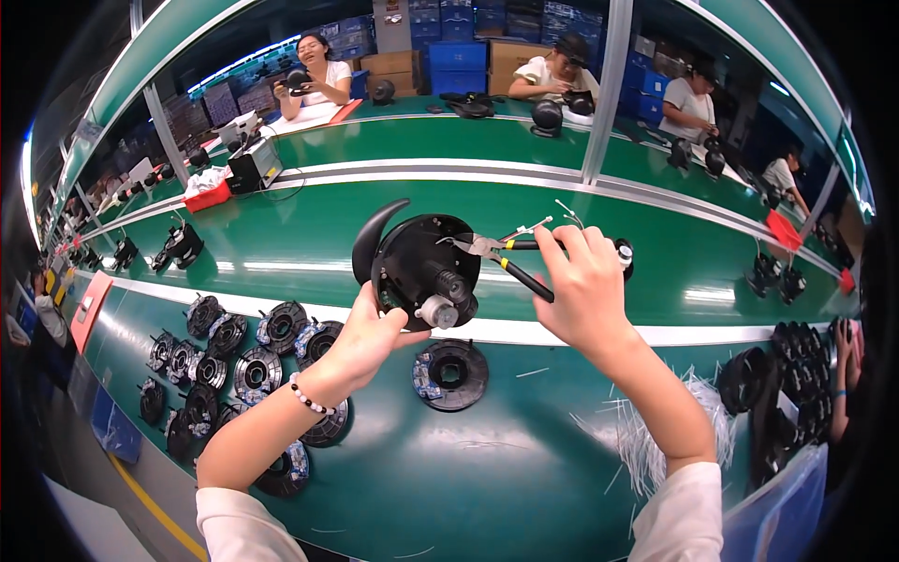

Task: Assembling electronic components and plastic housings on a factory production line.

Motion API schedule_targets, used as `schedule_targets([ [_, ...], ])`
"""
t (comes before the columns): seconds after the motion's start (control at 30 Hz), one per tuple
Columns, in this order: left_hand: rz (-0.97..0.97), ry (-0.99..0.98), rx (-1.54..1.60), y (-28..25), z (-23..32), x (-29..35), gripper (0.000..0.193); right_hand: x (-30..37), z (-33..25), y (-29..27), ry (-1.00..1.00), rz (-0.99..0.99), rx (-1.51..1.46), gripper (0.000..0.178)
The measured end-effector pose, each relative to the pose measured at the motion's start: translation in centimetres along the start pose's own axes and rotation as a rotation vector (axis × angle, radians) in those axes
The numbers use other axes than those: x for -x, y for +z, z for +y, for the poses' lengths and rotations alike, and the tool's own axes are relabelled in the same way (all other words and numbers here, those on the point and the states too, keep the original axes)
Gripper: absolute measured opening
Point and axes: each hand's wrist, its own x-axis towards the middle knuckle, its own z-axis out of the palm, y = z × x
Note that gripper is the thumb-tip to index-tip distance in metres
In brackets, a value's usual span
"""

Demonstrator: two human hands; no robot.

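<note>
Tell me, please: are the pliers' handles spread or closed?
Spread: the pliers in the right hand show a gap between their handles.

Your single view looks out from the left of two head-worn fisheye cameras, facing forward and down across the near green bench [524, 478]. Your forearms [267, 421] enter from the lower edge; your left hand [368, 339] and right hand [587, 281] sit close, around mid-frame. The far green bench [393, 139] lies well beyond, bending toward the rim.
</note>
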Motion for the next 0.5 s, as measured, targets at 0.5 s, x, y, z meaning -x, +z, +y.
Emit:
schedule_targets([
  [0.5, -0.05, -0.013, -0.036, 2.4, -2.3, -4.9, 0.038, 3.8, 3.7, -1.4, 0.16, -0.185, -0.016, 0.034],
])
